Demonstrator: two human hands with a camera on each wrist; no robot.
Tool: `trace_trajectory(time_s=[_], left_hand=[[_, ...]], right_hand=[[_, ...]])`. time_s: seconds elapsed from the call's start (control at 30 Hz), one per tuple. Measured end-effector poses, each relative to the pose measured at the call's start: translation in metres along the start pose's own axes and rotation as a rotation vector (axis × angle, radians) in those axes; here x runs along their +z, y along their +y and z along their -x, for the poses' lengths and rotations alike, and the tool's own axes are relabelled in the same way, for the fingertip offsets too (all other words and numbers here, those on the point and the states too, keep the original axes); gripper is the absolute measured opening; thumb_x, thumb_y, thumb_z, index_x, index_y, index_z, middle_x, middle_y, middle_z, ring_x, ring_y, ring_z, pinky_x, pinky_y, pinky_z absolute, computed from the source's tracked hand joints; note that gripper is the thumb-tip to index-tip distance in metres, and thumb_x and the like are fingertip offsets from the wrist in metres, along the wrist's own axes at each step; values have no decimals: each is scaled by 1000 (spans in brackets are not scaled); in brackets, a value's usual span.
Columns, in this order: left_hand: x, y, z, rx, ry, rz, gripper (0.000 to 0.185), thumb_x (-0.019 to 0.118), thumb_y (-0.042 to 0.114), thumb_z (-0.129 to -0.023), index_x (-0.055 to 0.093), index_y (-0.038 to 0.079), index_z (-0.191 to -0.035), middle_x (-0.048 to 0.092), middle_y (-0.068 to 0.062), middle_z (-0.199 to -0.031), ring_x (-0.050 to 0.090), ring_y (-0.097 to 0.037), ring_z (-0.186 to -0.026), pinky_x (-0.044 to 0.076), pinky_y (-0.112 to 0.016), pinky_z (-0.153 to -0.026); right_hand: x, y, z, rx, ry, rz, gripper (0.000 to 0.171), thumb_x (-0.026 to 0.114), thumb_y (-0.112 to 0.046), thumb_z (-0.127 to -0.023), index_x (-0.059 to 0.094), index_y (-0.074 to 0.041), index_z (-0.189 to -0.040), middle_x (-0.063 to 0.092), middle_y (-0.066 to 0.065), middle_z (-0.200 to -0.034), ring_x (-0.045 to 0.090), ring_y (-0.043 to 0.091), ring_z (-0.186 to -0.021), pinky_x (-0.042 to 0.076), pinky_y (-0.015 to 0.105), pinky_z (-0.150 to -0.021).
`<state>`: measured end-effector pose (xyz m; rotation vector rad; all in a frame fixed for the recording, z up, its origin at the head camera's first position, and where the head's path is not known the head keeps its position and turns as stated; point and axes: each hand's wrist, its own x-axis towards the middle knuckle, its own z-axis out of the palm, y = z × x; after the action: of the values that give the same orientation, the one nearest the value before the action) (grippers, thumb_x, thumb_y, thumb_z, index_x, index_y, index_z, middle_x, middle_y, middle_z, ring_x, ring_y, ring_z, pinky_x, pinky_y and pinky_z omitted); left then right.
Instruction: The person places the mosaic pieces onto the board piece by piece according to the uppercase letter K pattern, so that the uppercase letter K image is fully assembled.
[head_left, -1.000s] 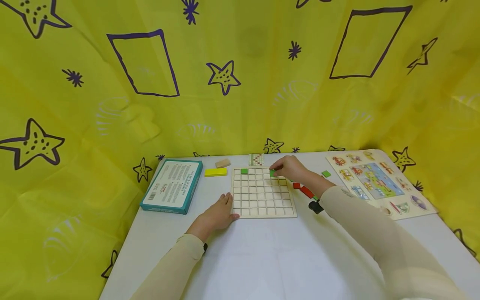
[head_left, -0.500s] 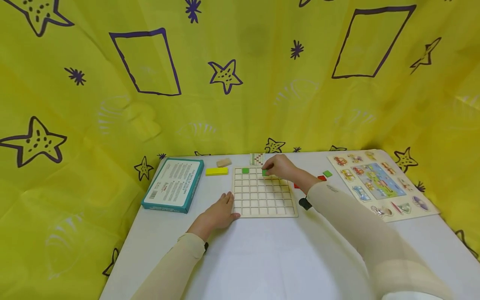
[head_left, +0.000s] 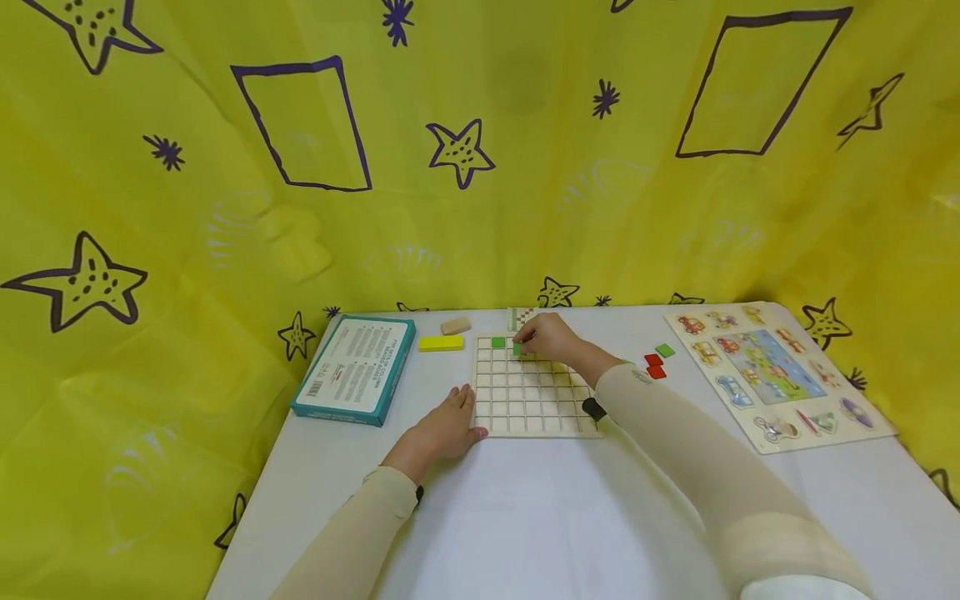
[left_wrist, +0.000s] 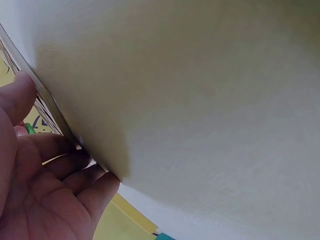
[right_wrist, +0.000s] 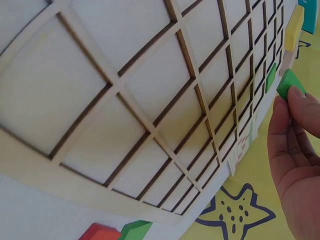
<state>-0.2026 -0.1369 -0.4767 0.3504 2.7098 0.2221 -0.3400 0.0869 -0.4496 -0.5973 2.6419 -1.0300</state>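
A pale wooden grid board (head_left: 536, 408) lies on the table, with one green square tile (head_left: 498, 342) set in its top row. My right hand (head_left: 555, 337) pinches a second green tile (right_wrist: 290, 82) between thumb and fingertips. In the head view this tile overlaps the top row, just right of the first tile; in the right wrist view it is tilted. My left hand (head_left: 447, 425) rests at the board's near left corner, its thumb against the front edge and its fingers along the left side. A small pattern card (head_left: 521, 318) behind the board is partly hidden by the right hand.
Right of the board lie two red tiles (head_left: 656, 367) and a loose green tile (head_left: 665, 351). Further right is a picture puzzle board (head_left: 787, 443). At the left are a teal-edged box (head_left: 356, 367), a yellow stack (head_left: 441, 343) and a beige piece (head_left: 455, 326).
My right hand has carried the pinched green tile leftward along the board's top row, towards the first green tile. More of the red tiles now shows past the right arm. The left hand stays put.
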Motion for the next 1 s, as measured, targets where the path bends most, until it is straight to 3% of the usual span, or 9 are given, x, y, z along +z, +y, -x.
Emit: trace_trajectory(time_s=[0.27, 0.53, 0.73, 1.0], left_hand=[[-1, 0, -1, 24, 6, 3, 82, 53, 50, -101, 22, 0, -159, 17, -14, -166, 14, -30, -153, 23, -41, -120], [3, -2, -4, 21, 14, -21, 83, 53, 51, -101, 22, 1, -159, 17, -13, -167, 14, -30, -153, 24, -40, -120], [4, -2, -3, 23, 10, 2, 82, 52, 50, -101, 21, 0, -159, 16, -14, -167, 13, -30, -153, 23, -41, -120], [4, -2, -3, 12, 15, -5, 82, 52, 50, -101, 21, 1, -159, 16, -13, -167, 14, -29, -153, 23, -41, -120]], right_hand=[[9, 0, -15, 0, 10, 26, 19, 73, -2, -91, 77, -1, -110, 72, 13, -109, 66, 27, -101, 57, 31, -78], [19, 1, -27, -38, 34, 53, 11, 77, -3, -88, 79, -2, -99, 73, 13, -110, 65, 31, -110, 53, 40, -97], [26, -2, -30, -23, 50, 29, 8, 77, -3, -89, 79, -2, -96, 74, 13, -107, 65, 31, -106, 55, 41, -92], [31, -8, -32, -16, 66, 44, 9, 77, -6, -89, 80, -3, -98, 74, 12, -107, 65, 31, -109, 53, 43, -95]])
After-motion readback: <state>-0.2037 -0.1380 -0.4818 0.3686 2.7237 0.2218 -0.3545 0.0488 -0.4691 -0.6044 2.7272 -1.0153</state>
